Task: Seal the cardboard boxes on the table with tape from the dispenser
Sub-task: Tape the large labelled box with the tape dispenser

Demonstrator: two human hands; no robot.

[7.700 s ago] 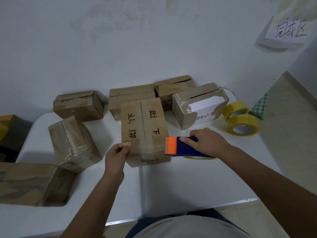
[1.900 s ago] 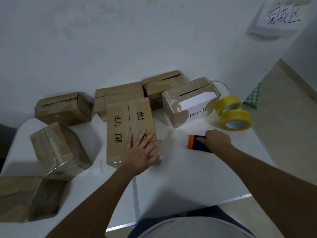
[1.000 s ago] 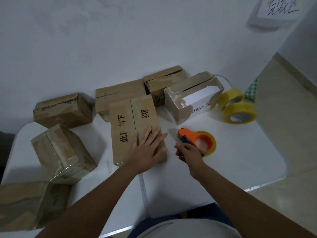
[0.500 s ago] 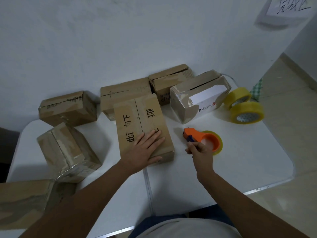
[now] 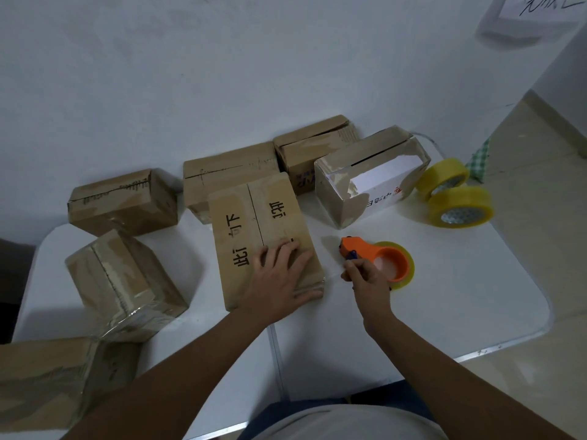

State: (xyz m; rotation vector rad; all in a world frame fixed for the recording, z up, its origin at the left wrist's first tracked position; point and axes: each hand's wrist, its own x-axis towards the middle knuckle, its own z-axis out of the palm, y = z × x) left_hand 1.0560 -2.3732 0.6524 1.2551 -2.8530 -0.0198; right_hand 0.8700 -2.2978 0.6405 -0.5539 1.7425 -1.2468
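A long cardboard box (image 5: 254,223) with black characters lies in the middle of the white table (image 5: 460,300), its centre seam facing up. My left hand (image 5: 279,274) presses flat on its near right end, thumb over the near edge. To the right, the orange tape dispenser (image 5: 378,258) with its yellowish roll lies on its side on the table. My right hand (image 5: 365,277) grips its blue handle end. A thin clear strip of tape seems to stretch from the dispenser toward the box's near right corner.
Several more cardboard boxes stand around: two at the left (image 5: 124,201) (image 5: 124,284), one at the lower left edge (image 5: 47,382), two against the wall (image 5: 228,173) (image 5: 311,147), and a white-sided one (image 5: 371,176). Two spare tape rolls (image 5: 457,204) sit at the right rear.
Over the last second my right hand shifted back onto the dispenser's handle end. My left hand has stayed pressed on the box. The view moved a little.
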